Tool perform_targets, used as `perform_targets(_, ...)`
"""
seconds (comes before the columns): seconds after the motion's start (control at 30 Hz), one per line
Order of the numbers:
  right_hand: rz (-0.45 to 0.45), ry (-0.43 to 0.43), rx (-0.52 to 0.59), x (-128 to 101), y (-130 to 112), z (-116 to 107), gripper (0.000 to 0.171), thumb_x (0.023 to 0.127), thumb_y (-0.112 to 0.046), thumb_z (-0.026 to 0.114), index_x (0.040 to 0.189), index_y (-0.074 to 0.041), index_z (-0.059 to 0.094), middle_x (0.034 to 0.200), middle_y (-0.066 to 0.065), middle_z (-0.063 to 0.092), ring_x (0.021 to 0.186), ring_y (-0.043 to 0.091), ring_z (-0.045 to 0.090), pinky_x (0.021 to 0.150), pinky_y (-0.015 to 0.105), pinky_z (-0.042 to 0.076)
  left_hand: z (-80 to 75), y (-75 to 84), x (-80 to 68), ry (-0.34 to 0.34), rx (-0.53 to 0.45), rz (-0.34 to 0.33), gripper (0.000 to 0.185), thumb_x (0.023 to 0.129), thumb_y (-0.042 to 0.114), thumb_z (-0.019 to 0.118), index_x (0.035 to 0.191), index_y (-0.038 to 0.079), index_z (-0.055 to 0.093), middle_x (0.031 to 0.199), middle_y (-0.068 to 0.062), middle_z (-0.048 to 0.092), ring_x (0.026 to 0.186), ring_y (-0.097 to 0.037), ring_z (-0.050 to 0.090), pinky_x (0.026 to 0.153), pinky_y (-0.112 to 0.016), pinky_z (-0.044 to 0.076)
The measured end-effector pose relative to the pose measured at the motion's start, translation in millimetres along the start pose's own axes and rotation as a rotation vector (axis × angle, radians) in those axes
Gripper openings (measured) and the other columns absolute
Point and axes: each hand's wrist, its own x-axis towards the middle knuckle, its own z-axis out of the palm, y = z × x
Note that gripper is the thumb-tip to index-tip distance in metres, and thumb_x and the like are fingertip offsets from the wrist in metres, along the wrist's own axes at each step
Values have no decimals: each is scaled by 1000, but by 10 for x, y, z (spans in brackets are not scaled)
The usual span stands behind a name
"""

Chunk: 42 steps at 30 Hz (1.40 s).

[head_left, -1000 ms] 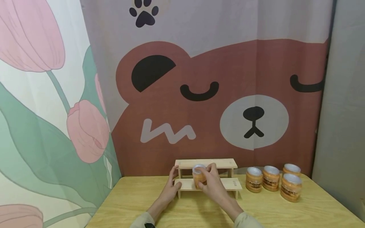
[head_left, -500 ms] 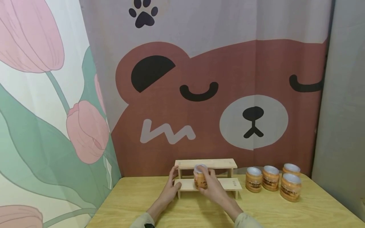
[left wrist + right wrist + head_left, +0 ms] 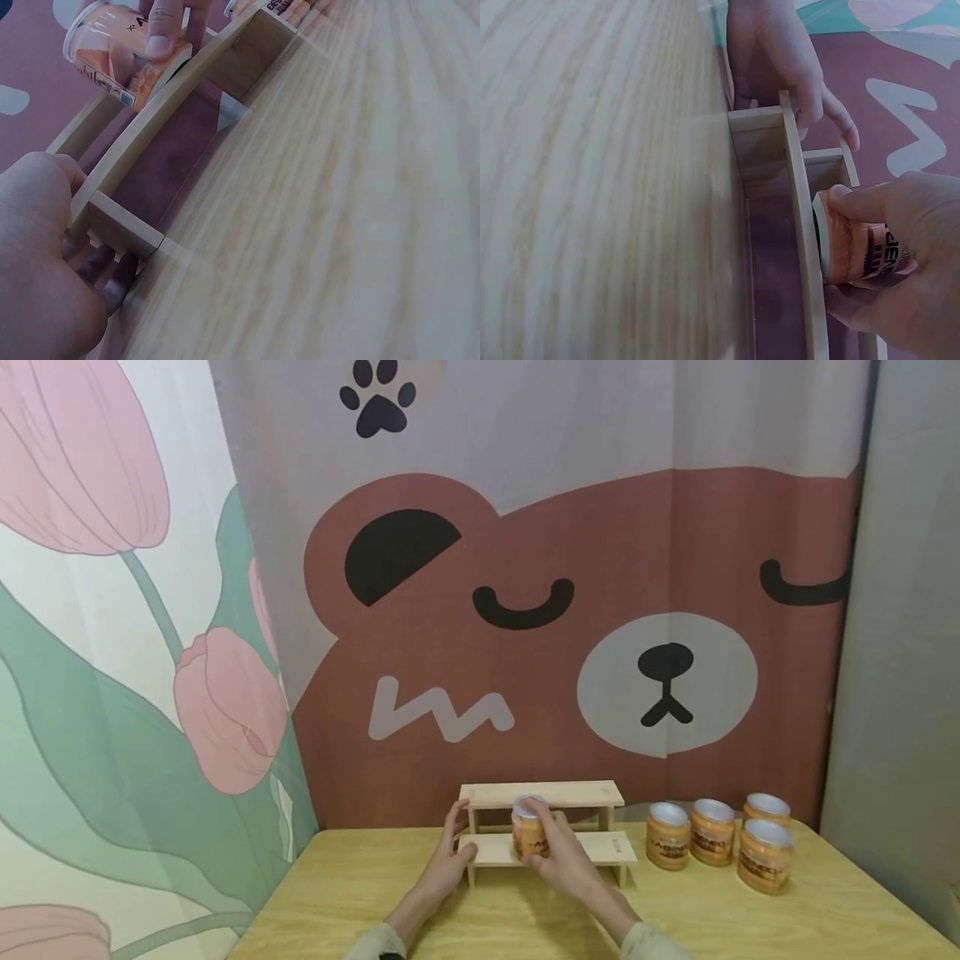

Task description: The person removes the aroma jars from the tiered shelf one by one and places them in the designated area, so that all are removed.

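A two-tier wooden rack (image 3: pixel 598 848) stands on the table. My left hand (image 3: pixel 444 862) holds its left end; in the left wrist view the fingers (image 3: pixel 112 279) curl around the side of the lower tier. My right hand (image 3: pixel 562 858) grips an orange jar (image 3: pixel 528 842) with a pale lid at the middle of the lower tier. The thumb (image 3: pixel 844 195) presses on the jar near its base in the right wrist view. Dark lettering on the jar faces forward, partly covered by the fingers. From the left wrist, the jar's base looks slightly tilted against the board; whether it rests fully flat I cannot tell.
Several matching orange jars (image 3: pixel 712 833) stand upright in a group to the right of the rack. The light wood table (image 3: pixel 352 877) runs out to both sides. Behind it hangs a curtain (image 3: pixel 420 760) with a bear print, and a tulip-print one (image 3: pixel 225 710) on the left.
The jar has shifted slightly right along the lower tier and turned, bringing its lettering into view. My right-hand fingers have resettled on its right side. The left hand stays on the rack.
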Motion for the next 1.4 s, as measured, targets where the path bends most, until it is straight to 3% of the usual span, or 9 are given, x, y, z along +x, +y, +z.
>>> perform_targets(0.27, 25, 30, -4, -2, -104, -126, 88, 80, -2, 86, 151, -28, 40, 129, 23, 48, 100, 33, 59, 74, 46, 52, 20, 9, -19, 9, 7, 1, 78, 99, 4, 54, 159, 40, 20, 161, -21, 17, 146, -43, 20, 103, -65, 30)
perform_targets(0.57, 49, 54, -11, -22, -172, -239, 88, 78, -3, 87, 150, -25, 42, 117, 20, 52, 96, 31, 59, 74, 48, 52, 6, 9, -26, -21, -10, 9, 79, 99, 5, 55, 162, 35, 17, 164, -22, 12, 148, -43, 16, 108, -67, 21)
perform_targets(0.87, 61, 54, 55, -39, -79, -321, 87, 77, 0, 87, 149, -23, 43, 128, 21, 50, 104, 33, 57, 76, 47, 51, -19, 31, -23, -19, 3, 38, 77, 100, 5, 53, 161, 36, 18, 164, -19, 13, 148, -41, 16, 109, -67, 18)
perform_targets(0.97, 77, 60, 67, -72, -43, -408, 88, 77, 2, 86, 149, -22, 43, 126, 20, 51, 106, 33, 56, 76, 46, 52, -12, 29, -8, -26, 14, 37, 76, 101, 7, 54, 161, 38, 18, 163, -19, 15, 148, -40, 18, 102, -62, 27)
perform_targets(1.1, 85, 59, 45, -148, 3, -551, 89, 77, 1, 87, 150, -21, 42, 125, 20, 51, 106, 33, 56, 76, 46, 51, 4, 37, 10, -30, -5, 23, 76, 101, 8, 54, 161, 39, 18, 163, -19, 14, 147, -40, 18, 97, -58, 31)
perform_targets(1.4, 103, 48, 37, -348, 191, -827, 91, 77, 1, 87, 152, -16, 40, 132, 21, 52, 113, 37, 57, 80, 46, 51, 1, 32, -12, -7, 5, 24, 77, 101, 6, 53, 161, 37, 18, 163, -19, 15, 147, -40, 18, 105, -64, 25)
